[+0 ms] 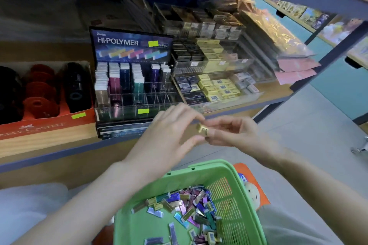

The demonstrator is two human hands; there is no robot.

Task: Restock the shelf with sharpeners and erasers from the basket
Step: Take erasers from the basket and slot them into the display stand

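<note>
Biggest thing first: the wooden shelf [49, 145] runs right across, just beyond both hands. Below the wrists sits the green basket [127, 225], its floor scattered with loose foil-wrapped erasers [191, 205] in purple, green and gold. Beyond the left hand's knuckles stands the Hi-Polymer display rack [131, 45], with some of its front slots bare. Beyond the right hand are the clear trays [249, 97] packed with yellow and dark blocks.

Now the hands themselves. The left hand [171, 127] and the right hand [237, 133] meet fingertip to fingertip above the basket's far rim. Both pinch one small yellow block [203, 129], the left with thumb under and forefinger over, the right with curled fingers on its other end. Eraser or sharpener? Too small and blurred to call.

Either way it looks feather-light and stiff enough for a fingertip pinch. The glossy wrap could be slick, so the flat long faces are my pick for a hold. That leaves an end free to lead into a slot.
</note>
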